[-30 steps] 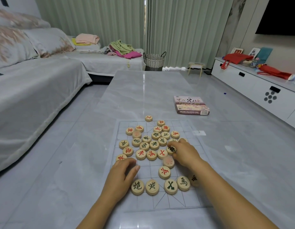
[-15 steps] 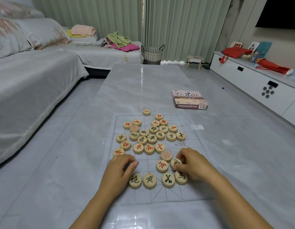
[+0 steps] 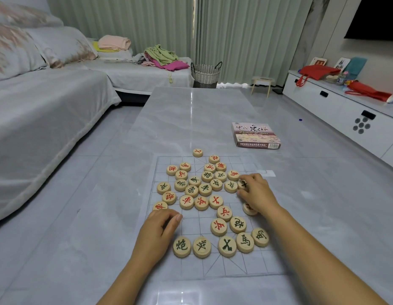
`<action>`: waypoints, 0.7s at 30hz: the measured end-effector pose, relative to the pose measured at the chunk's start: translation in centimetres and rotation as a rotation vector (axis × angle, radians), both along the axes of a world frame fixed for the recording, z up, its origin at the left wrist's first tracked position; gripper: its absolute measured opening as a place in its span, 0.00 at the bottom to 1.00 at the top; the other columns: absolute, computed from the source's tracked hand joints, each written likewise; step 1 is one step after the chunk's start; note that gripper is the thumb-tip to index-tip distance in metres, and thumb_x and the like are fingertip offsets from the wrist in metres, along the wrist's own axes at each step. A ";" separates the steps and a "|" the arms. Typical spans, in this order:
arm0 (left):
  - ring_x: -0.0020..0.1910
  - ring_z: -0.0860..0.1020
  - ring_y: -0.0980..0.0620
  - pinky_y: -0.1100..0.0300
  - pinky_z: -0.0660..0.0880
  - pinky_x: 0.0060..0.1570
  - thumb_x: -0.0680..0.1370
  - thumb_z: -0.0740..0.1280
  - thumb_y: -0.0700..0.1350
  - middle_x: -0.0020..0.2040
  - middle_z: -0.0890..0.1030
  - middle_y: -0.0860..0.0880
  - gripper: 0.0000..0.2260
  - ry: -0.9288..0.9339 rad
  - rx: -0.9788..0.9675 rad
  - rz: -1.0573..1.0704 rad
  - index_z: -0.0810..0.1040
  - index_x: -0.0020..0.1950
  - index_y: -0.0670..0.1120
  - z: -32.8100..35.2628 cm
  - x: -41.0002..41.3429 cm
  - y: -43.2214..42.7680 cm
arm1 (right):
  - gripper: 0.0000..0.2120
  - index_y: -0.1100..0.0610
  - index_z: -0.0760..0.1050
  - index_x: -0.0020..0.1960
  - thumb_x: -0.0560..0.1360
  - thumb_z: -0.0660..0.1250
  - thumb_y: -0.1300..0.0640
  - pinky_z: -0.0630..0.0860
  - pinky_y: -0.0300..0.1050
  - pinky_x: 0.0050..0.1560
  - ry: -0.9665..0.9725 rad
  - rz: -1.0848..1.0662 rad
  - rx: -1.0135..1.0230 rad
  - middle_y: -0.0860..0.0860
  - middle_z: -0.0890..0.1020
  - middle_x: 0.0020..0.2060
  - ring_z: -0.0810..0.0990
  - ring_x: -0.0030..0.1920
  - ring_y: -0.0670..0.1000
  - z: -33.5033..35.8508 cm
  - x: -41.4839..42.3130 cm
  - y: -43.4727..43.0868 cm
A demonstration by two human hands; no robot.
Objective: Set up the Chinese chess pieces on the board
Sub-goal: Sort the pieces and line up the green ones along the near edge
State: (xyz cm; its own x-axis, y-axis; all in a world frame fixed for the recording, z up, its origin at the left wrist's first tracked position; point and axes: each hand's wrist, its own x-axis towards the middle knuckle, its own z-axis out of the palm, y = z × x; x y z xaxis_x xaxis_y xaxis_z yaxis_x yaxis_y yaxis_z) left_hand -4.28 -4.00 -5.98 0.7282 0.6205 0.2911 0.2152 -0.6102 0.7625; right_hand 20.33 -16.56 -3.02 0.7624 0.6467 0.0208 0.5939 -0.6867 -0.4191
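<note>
A thin transparent chess board [image 3: 252, 264] with a printed grid lies on the grey table. Several round wooden pieces with red or green characters sit in a loose cluster [image 3: 204, 188] on its far half. Several green pieces form a row [image 3: 220, 245] near me. My right hand [image 3: 256, 194] reaches to the cluster's right edge, its fingertips closed on a green-marked piece [image 3: 243, 184]; a red piece [image 3: 249, 208] lies partly under the wrist. My left hand [image 3: 160, 227] rests curled on the board's left side, beside the row; I cannot tell if it hides a piece.
The chess set box [image 3: 256, 135] lies on the table beyond the board to the right. A grey sofa [image 3: 37, 119] runs along the left. A white cabinet [image 3: 345, 113] stands at the right. A woven basket [image 3: 205, 73] sits past the table's far end.
My right hand has left the near row, where one more green piece now lies, and reached out to a piece at the cluster's right edge. My left hand has hardly moved.
</note>
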 end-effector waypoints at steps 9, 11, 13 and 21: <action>0.47 0.73 0.58 0.67 0.69 0.41 0.71 0.55 0.62 0.40 0.79 0.56 0.21 -0.024 -0.043 0.028 0.78 0.42 0.48 0.3 0.2 -0.1 | 0.21 0.55 0.71 0.64 0.73 0.67 0.53 0.70 0.44 0.60 0.102 0.147 0.256 0.50 0.73 0.59 0.72 0.59 0.50 2.8 -5.4 1.1; 0.47 0.73 0.59 0.69 0.69 0.41 0.70 0.53 0.63 0.40 0.79 0.58 0.21 -0.025 -0.033 0.032 0.78 0.43 0.50 0.2 0.0 -0.1 | 0.19 0.53 0.72 0.61 0.72 0.68 0.52 0.69 0.44 0.60 0.095 0.362 0.176 0.49 0.73 0.57 0.71 0.58 0.49 2.7 -9.4 1.3; 0.48 0.73 0.61 0.71 0.68 0.43 0.70 0.53 0.63 0.41 0.78 0.61 0.19 -0.017 0.008 0.011 0.77 0.44 0.53 0.0 -0.1 -0.1 | 0.20 0.53 0.73 0.59 0.70 0.69 0.48 0.67 0.45 0.59 0.029 0.461 0.040 0.50 0.74 0.56 0.69 0.58 0.50 1.7 -12.0 1.6; 0.48 0.73 0.62 0.69 0.66 0.49 0.72 0.52 0.63 0.43 0.80 0.59 0.22 0.029 0.085 -0.062 0.80 0.44 0.51 -0.6 0.1 0.2 | 0.14 0.54 0.74 0.57 0.76 0.61 0.48 0.69 0.48 0.60 0.137 0.237 0.202 0.51 0.74 0.55 0.71 0.57 0.50 1.4 -7.8 1.8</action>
